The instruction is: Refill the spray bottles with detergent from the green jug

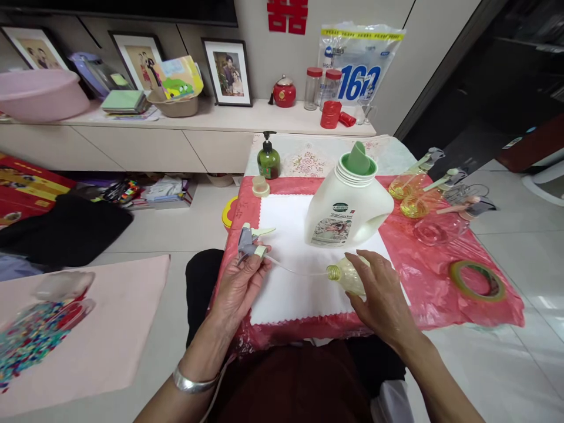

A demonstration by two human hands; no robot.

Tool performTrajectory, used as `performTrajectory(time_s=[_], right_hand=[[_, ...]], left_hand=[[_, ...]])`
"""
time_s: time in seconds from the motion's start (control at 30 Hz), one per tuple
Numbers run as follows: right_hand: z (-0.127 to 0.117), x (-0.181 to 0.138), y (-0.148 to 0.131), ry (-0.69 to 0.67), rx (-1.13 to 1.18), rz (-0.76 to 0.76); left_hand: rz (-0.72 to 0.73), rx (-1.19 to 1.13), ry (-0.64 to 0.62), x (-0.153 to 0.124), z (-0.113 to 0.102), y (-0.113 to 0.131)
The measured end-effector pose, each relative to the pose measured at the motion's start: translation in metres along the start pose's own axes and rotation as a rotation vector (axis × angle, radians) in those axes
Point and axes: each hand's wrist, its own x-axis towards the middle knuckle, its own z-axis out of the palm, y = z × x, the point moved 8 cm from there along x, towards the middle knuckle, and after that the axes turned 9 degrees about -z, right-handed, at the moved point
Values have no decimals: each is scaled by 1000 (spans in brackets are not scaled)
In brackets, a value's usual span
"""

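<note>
Over the small table: crinkled red plastic sheet (423, 276), covering the top and hanging over the near edge.
Centre of the sheet: square white cloth (286, 235), lying flat, bare across its middle.
Far right corner of the cloth: large white plastic detergent jug (348, 205) with a printed label and an open green pouring spout, standing upright.
Right of the jug: cluster of clear spray bottles holding yellow liquid (412, 205), lying tilted on the red sheet, trigger heads pointing away.
Right hand (381, 294): palm down, fingers curled over the small clear plastic bottle and gripping its body; thumb beside the neck.
Left hand (240, 285): fingertips pressed together around the grey and pale-green trigger spray head, pinching it upright at the cloth's left edge.
Behind the cloth: dark green pump bottle (268, 161), upright.
Right end of the sheet: green ring of adhesive tape (456, 279), lying flat, well apart from both hands.
Small clear plastic bottle (346, 274): on its side on the near right of the cloth, threaded neck pointing left.
Grey and pale-green trigger spray head (249, 241): off the bottle, nozzle pointing right.
Near the pump bottle: round beige cap (260, 186) on the sheet.
Thin clear dip tube (295, 270): runs from the spray head to the bottle's neck.
</note>
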Motion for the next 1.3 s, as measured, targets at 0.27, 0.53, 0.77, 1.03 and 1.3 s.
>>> performTrajectory(time_s=[0.27,0.53,0.77,1.03,1.3], right_hand=[[6,3,-16,-4,77,6],[16,11,-41,-34,164,46],[20,14,-46,-56,218,84],[28,10,-48,-84,252,106],[29,9,-45,-67,285,99]], left_hand=[[34,129,-50,-10,17,-9],[69,265,-83,-21,30,-29],[72,305,-137,-25,32,-37],[66,349,-147,-25,32,-38],[13,460,-106,-25,30,-35]])
